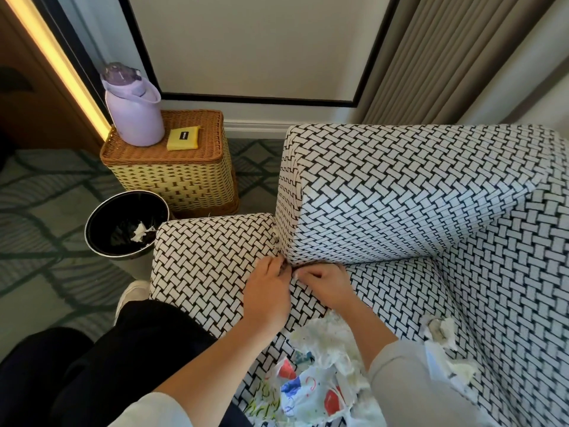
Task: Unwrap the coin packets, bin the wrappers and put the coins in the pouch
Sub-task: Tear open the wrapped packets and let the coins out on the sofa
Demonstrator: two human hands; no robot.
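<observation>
Head camera, looking down at a sofa [415, 192] covered in black-and-white woven-pattern fabric. Both hands meet at the seam where the seat, armrest and back cushion join. The left hand [267, 289] rests on the armrest edge with its fingers curled into the crease; the right hand [328, 285] lies just beside it, fingertips pinching a small white scrap of wrapper [295, 275]. Whether the left grip holds anything cannot be told; its fingertips are hidden in the seam.

On the seat near the person's lap lies a crumpled white pouch [308, 392] printed with red, blue and yellow shapes, partly under the right forearm. More torn white paper [440, 329] lies on the seat to the right. No coins can be made out.

On the patterned green carpet [46, 211] left of the armrest stands a round black bin [98, 217] with a white wrapper inside. Behind it, a wicker basket [184, 180] carries a lilac bottle [132, 109] and a flat yellow packet [183, 137]. A pale wall and beige curtain [431, 57] lie beyond.
</observation>
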